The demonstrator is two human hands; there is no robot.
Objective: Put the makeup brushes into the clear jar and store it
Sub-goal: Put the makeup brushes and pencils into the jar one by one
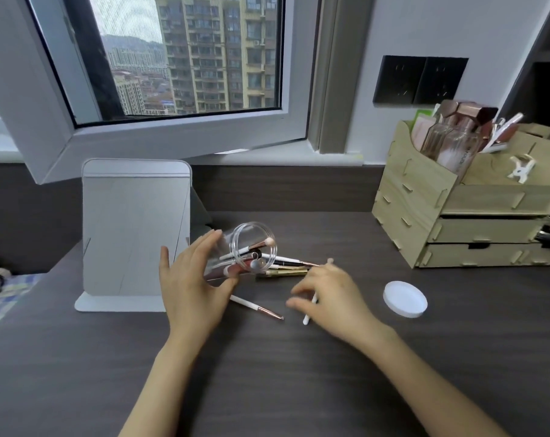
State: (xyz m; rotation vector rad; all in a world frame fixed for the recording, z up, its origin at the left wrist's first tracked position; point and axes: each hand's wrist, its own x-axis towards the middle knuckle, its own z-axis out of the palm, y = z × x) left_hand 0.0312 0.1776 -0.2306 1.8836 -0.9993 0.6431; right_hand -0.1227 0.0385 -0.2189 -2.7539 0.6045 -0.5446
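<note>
The person's arms are showing bare from the fingertips back to where the picture is cutting them off, over the near edge of the table (267, 389). The left hand (191, 285) is showing slim fingers and a smooth back. The right hand (333, 298) is blurring at the fingertips, so finer detail there cannot be told. The left forearm (160, 383) and the right forearm (425, 383) are lying uncovered along their whole visible length, each widening toward the bottom of the picture.
</note>
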